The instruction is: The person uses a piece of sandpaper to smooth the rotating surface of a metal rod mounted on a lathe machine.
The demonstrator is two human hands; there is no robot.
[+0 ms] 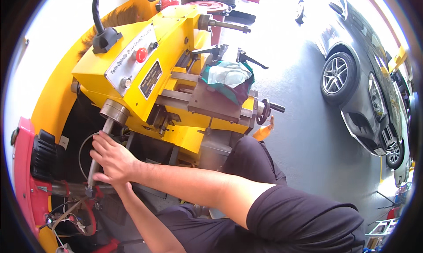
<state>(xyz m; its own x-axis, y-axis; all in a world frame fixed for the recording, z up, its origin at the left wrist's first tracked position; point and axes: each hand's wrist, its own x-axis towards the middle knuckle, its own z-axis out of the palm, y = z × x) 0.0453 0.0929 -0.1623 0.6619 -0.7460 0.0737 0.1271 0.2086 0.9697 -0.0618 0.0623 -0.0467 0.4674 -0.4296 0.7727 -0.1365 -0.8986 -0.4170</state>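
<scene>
A yellow brake lathe (176,41) stands in front of me, and a bare metal shaft (108,126) runs from its collar down toward the lower left. My right hand (112,160) reaches across from the right and lies around the shaft, fingers over it and thumb lower down. My left hand (124,188) comes up from below and is mostly covered by the right one; its fingers are hidden. At the shaft's lower end is a small metal fitting (89,192). A teal and white cloth (228,77) rests on the lathe's grey slide (211,102).
A red button (141,55) sits on the control panel. A black handwheel (264,112) projects at the lathe's right, near an orange object (263,132). Left stands a pink-red machine (26,178) with loose wires (70,217). A dark grey car (365,77) is parked at right.
</scene>
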